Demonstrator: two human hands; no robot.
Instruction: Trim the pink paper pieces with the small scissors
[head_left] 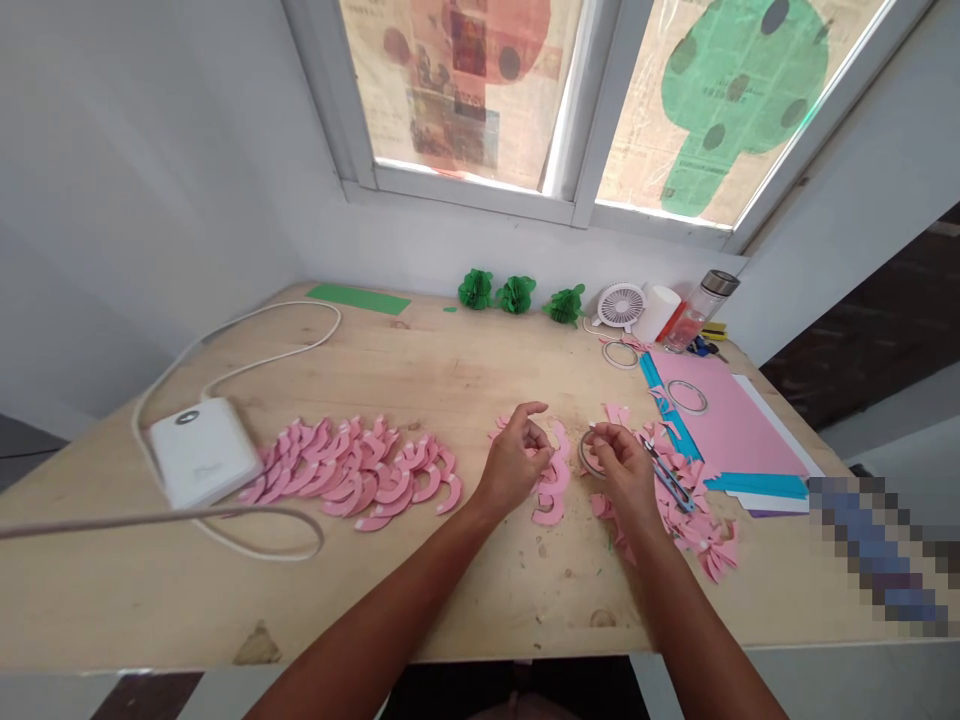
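Note:
My left hand (516,458) is over the middle of the table, index finger stretched out and the other fingers curled toward the thumb. What they pinch, if anything, is too small to make out. Just beside its thumb lie a few curved pink paper pieces (550,512). My right hand (624,465) grips a narrow roll of tape (588,452), its ring showing left of the fingers. Under and beyond that hand are pink paper scraps (712,535) and a blue-handled cutter or scissors (671,478). A large heap of pink paper arcs (360,475) spreads to the left.
A white power bank (206,455) with a looping cable sits at left. Green paper shapes (517,294) stand along the wall. At back right are a small fan (621,305), a glass bottle (699,312), another tape roll (686,396) and pink sheets (750,425).

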